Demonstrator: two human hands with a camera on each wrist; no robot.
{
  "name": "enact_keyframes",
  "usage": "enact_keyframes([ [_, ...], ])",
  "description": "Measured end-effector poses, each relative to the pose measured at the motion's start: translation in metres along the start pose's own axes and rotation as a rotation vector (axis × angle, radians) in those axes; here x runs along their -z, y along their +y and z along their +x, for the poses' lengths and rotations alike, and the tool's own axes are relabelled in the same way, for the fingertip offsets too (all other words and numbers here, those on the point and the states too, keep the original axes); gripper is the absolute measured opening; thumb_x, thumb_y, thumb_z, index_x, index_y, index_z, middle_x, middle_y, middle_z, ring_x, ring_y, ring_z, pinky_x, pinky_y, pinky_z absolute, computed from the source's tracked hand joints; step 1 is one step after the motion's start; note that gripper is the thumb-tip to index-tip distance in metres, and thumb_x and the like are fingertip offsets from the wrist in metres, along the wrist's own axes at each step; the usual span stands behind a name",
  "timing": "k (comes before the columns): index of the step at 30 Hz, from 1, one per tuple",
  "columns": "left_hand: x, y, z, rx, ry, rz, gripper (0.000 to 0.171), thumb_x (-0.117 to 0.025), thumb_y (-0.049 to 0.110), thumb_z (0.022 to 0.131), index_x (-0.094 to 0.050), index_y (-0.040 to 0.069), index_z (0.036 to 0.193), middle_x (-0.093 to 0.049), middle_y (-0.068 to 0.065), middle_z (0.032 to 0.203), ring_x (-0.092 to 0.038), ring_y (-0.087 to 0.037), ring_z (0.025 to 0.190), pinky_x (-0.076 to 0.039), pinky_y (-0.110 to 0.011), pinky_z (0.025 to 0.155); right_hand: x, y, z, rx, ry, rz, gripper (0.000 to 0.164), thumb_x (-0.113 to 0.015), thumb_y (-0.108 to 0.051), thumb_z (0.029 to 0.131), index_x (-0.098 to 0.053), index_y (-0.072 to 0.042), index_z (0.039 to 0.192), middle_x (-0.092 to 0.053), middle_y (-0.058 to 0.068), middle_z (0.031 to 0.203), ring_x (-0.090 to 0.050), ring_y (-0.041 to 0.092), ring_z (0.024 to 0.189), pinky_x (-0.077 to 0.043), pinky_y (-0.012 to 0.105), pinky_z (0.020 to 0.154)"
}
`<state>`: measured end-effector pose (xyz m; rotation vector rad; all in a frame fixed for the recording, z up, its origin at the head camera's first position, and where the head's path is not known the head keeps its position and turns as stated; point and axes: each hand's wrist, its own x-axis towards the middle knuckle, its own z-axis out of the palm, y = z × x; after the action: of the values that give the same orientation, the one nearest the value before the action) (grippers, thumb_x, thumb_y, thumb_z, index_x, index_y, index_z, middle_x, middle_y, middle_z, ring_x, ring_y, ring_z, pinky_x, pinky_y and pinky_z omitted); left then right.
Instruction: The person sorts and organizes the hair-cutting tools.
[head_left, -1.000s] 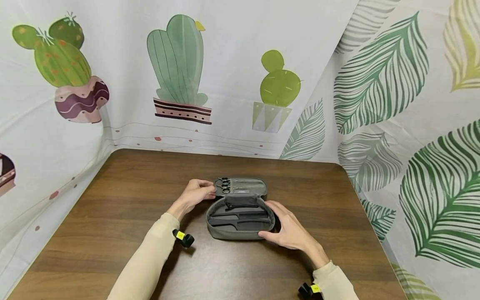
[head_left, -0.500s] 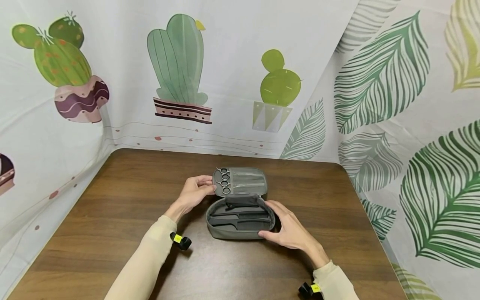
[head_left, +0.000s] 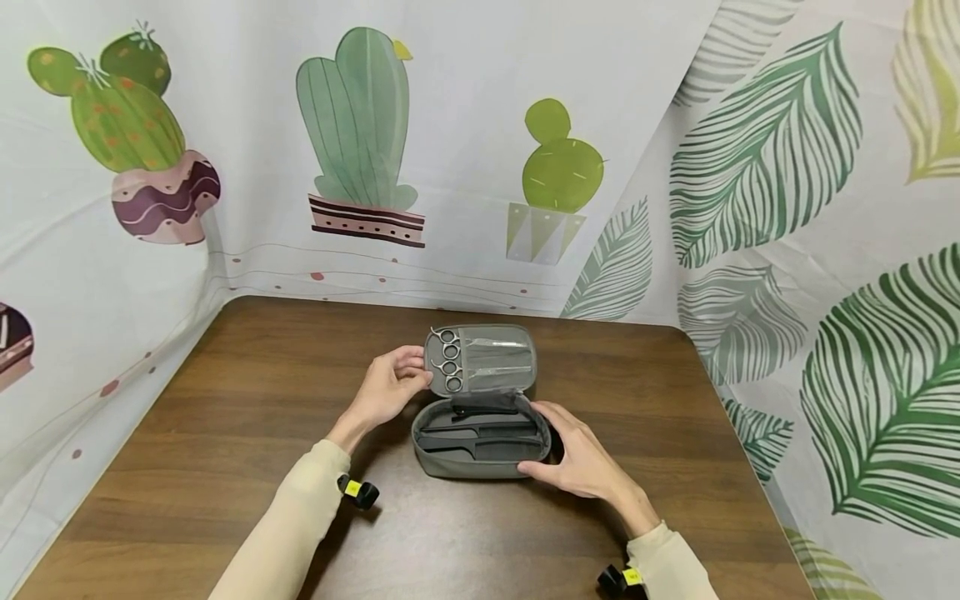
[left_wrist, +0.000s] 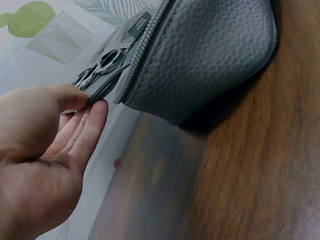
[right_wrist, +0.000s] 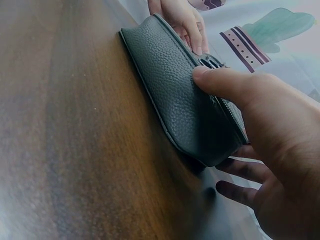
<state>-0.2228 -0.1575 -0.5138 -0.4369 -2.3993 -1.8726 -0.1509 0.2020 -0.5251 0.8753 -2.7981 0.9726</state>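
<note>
A grey zip case (head_left: 480, 468) of pebbled leather-like material lies open on the table, its lid (head_left: 532, 358) tilted back on the far side. In the lid, a see-through pocket holds scissors (head_left: 450, 367), ring handles sticking out to the left. Black combs (head_left: 510, 450) lie inside the base, with another dark item (head_left: 483, 410) behind them. My left hand (head_left: 384, 387) pinches the lid's left edge between thumb and fingers, clearly seen in the left wrist view. The right hand (head_left: 581, 458) grips the base's right end, thumb (right_wrist: 220, 82) on the front rim, fingers behind.
The brown wooden table (head_left: 247, 400) spreads around the case. Beyond its far edge hangs a white cloth (head_left: 465, 125) printed with cacti and leaves. Each wrist carries a black camera (head_left: 363, 493).
The lid's far edge has risen and more of its inner face and scissors shows. My left hand has moved slightly up and left with it. The right hand and base stay put.
</note>
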Motion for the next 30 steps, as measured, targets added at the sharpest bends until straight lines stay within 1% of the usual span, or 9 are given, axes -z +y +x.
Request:
enact_keyframes([
  [5,0.0,0.008,-0.004,-0.059,0.023,0.066,0.037,-0.075,-0.003,0.09,-0.064,-0.007,0.124,-0.073,-0.022,0.109,-0.071,-0.025,0.096,-0.059,-0.024,0.084,0.0,0.0,0.0,0.001,0.004,0.011,0.096,-0.078,-0.064,0.08,-0.047,-0.012,0.155,-0.05,0.002,0.152,-0.044,0.017,0.137,-0.043,0.047,0.11],
  [7,-0.002,0.017,-0.007,-0.088,0.04,0.084,0.035,-0.075,-0.006,0.088,-0.064,-0.009,0.121,-0.073,-0.023,0.106,-0.071,-0.026,0.094,-0.06,-0.029,0.085,0.0,0.0,0.0,-0.002,0.008,0.016,0.096,-0.078,-0.063,0.079,-0.048,-0.013,0.155,-0.052,0.0,0.151,-0.047,0.016,0.135,-0.045,0.046,0.109],
  [12,-0.005,0.041,-0.016,-0.216,0.069,0.149,0.033,-0.075,-0.015,0.083,-0.063,-0.014,0.114,-0.072,-0.027,0.099,-0.071,-0.033,0.089,-0.061,-0.045,0.08,0.0,-0.001,0.0,-0.037,0.012,0.032,0.098,-0.079,-0.065,0.077,-0.047,-0.015,0.155,-0.056,-0.001,0.146,-0.051,0.013,0.13,-0.047,0.044,0.106],
  [14,-0.006,0.044,-0.017,-0.27,0.075,0.174,0.032,-0.074,-0.018,0.082,-0.063,-0.014,0.112,-0.072,-0.027,0.096,-0.071,-0.035,0.087,-0.061,-0.047,0.078,0.001,-0.001,0.0,-0.053,0.011,0.037,0.099,-0.079,-0.066,0.077,-0.047,-0.014,0.155,-0.057,0.0,0.145,-0.052,0.013,0.129,-0.048,0.044,0.105],
  [18,-0.006,0.039,-0.017,-0.336,0.075,0.227,0.032,-0.075,-0.019,0.081,-0.063,-0.01,0.11,-0.073,-0.022,0.093,-0.072,-0.03,0.083,-0.062,-0.042,0.075,0.001,-0.001,-0.001,-0.079,0.001,0.031,0.102,-0.077,-0.068,0.077,-0.046,-0.012,0.156,-0.058,0.001,0.145,-0.052,0.014,0.129,-0.049,0.044,0.104],
  [21,-0.004,0.031,-0.017,-0.352,0.059,0.267,0.033,-0.076,-0.015,0.082,-0.064,-0.004,0.11,-0.074,-0.016,0.092,-0.072,-0.023,0.083,-0.063,-0.035,0.073,0.001,-0.002,-0.001,-0.087,-0.003,0.029,0.102,-0.077,-0.069,0.077,-0.046,-0.012,0.155,-0.058,0.001,0.144,-0.052,0.015,0.129,-0.049,0.044,0.104],
  [24,-0.003,0.025,-0.017,-0.361,0.034,0.282,0.033,-0.076,-0.012,0.083,-0.064,0.001,0.111,-0.074,-0.011,0.092,-0.072,-0.017,0.084,-0.062,-0.029,0.074,0.001,-0.002,-0.001,-0.099,-0.008,0.029,0.102,-0.077,-0.069,0.077,-0.046,-0.012,0.155,-0.058,0.001,0.145,-0.053,0.015,0.129,-0.049,0.045,0.104],
  [26,-0.002,0.023,-0.018,-0.375,0.015,0.271,0.032,-0.074,-0.012,0.084,-0.064,0.002,0.111,-0.075,-0.01,0.093,-0.072,-0.016,0.085,-0.062,-0.028,0.075,0.001,-0.002,-0.001,-0.105,-0.013,0.026,0.102,-0.077,-0.069,0.077,-0.046,-0.012,0.156,-0.058,0.001,0.145,-0.052,0.016,0.129,-0.049,0.045,0.103],
  [30,-0.002,0.022,-0.02,-0.437,-0.023,0.283,0.031,-0.072,-0.014,0.087,-0.066,0.0,0.114,-0.074,-0.011,0.101,-0.072,-0.018,0.089,-0.062,-0.03,0.077,0.002,-0.001,-0.001,-0.121,-0.015,0.011,0.102,-0.076,-0.07,0.076,-0.048,-0.011,0.154,-0.058,0.002,0.145,-0.052,0.017,0.129,-0.049,0.046,0.103],
])
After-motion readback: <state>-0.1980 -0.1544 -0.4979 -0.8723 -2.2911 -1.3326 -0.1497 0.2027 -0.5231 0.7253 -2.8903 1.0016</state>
